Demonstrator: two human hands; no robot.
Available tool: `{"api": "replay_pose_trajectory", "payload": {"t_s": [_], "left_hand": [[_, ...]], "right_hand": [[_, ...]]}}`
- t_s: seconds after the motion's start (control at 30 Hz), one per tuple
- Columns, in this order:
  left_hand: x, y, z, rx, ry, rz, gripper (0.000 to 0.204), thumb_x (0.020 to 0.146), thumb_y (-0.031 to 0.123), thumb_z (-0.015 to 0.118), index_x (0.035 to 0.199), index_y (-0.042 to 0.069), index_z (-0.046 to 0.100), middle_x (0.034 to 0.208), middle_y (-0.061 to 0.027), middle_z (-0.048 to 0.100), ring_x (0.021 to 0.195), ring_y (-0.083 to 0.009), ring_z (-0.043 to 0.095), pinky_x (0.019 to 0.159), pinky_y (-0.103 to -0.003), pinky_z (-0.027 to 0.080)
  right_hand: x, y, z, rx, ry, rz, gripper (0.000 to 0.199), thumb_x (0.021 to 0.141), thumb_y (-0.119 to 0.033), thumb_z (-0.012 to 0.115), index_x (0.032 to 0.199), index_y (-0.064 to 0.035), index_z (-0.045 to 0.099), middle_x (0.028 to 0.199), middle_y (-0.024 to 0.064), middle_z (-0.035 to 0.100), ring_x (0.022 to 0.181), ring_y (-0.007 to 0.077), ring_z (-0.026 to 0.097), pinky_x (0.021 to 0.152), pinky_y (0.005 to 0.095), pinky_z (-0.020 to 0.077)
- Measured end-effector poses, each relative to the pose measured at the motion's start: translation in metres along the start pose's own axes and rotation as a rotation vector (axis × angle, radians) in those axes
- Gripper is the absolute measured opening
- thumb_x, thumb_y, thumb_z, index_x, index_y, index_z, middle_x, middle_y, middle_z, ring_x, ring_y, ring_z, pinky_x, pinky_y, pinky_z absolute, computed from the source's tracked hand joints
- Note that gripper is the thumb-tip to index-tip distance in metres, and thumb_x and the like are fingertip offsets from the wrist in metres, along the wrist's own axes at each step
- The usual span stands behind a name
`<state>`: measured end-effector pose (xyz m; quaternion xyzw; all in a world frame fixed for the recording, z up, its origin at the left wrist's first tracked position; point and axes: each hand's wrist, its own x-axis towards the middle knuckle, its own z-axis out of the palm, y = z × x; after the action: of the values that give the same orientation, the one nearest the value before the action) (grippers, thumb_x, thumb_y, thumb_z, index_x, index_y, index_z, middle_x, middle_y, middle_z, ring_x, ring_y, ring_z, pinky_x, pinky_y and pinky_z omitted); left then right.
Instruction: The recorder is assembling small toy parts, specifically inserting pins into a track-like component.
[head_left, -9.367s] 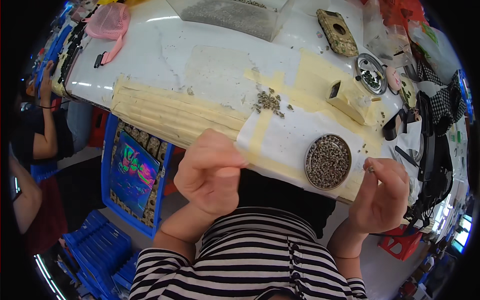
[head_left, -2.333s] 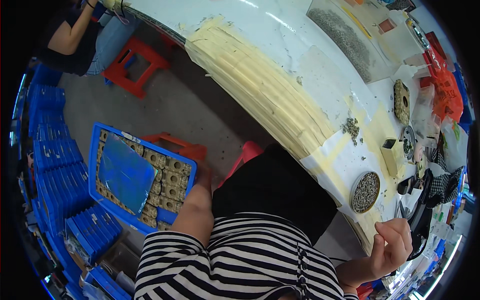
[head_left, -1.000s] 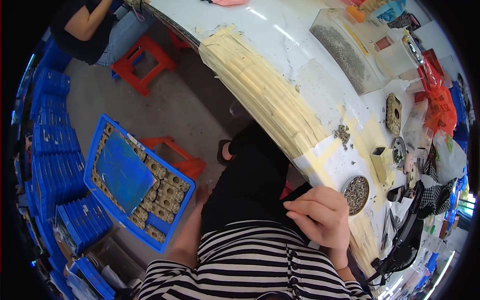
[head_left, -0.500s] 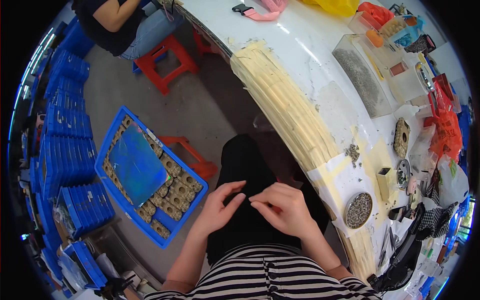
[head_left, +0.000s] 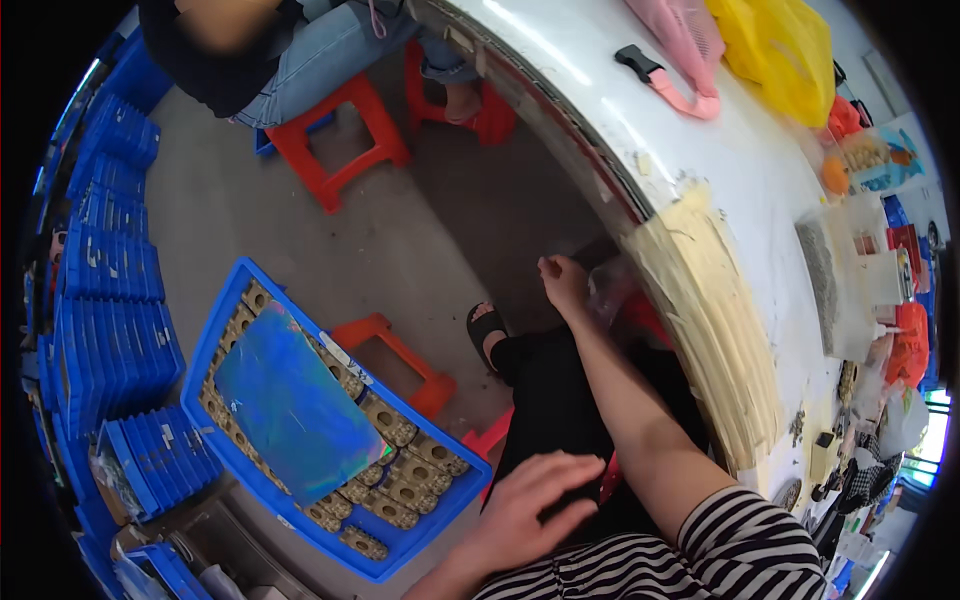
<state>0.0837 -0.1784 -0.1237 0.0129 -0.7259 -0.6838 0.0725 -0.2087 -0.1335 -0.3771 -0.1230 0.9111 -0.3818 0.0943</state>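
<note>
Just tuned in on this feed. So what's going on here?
A person's left hand, fingers loosely spread, is over the lap beside a blue tray. Their right hand reaches forward past the knees; what it holds, if anything, is unclear. In the tray sit camouflage-patterned pieces with round holes, partly covered by a shiny sheet. Another person sits nearby.

We see smooth, softly shiny plastic on the blue tray (head_left: pixel 425 525), matt, rough-looking speckled blocks (head_left: pixel 407 492) and a glossy, iridescent sheet (head_left: pixel 295 405). The red stool (head_left: pixel 375 120) looks like smooth plastic. We find the white tabletop (head_left: pixel 740 170) glossy, its tape (head_left: pixel 720 330) matt, papery and wrinkled. We notice pink mesh cloth (head_left: pixel 680 35), a black plastic buckle (head_left: pixel 637 63), a crinkled yellow plastic bag (head_left: pixel 780 55) and denim jeans (head_left: pixel 330 60).
</note>
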Motion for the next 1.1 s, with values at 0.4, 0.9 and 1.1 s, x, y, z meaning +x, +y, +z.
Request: {"api": "replay_pose_trajectory", "payload": {"t_s": [0.4,0.9,1.1], "left_hand": [[0.041,-0.049,-0.064,-0.503,0.080,0.292,0.029,0.090,0.020,0.065,0.112,0.000,0.065,0.108,-0.0165,0.061,0.094,-0.0355,0.060,0.085,-0.047,0.048],[0.054,-0.140,-0.050,-0.711,0.290,-0.039,0.057,0.089,0.045,0.054,0.112,-0.007,0.053,0.116,-0.0270,0.051,0.106,-0.0454,0.053,0.089,-0.058,0.042],[0.078,-0.168,-0.070,-0.737,0.262,-0.065,0.057,0.087,0.044,0.056,0.113,-0.006,0.053,0.116,-0.0261,0.052,0.106,-0.0443,0.053,0.089,-0.057,0.042]], "right_hand": [[0.154,0.130,0.139,-0.571,-0.272,-0.002,0.022,0.088,-0.029,0.063,0.087,-0.0079,0.069,0.087,0.0154,0.069,0.088,0.0372,0.066,0.077,0.0461,0.0527],[0.241,0.199,0.245,-0.358,-0.158,0.202,0.018,0.081,-0.025,0.073,0.091,-0.0101,0.074,0.090,0.0101,0.073,0.088,0.0284,0.069,0.079,0.0390,0.0537],[0.269,0.222,0.274,-0.373,-0.130,0.212,0.018,0.080,-0.026,0.074,0.090,-0.0111,0.073,0.091,0.0087,0.073,0.089,0.0273,0.069,0.081,0.0384,0.0534]]}}
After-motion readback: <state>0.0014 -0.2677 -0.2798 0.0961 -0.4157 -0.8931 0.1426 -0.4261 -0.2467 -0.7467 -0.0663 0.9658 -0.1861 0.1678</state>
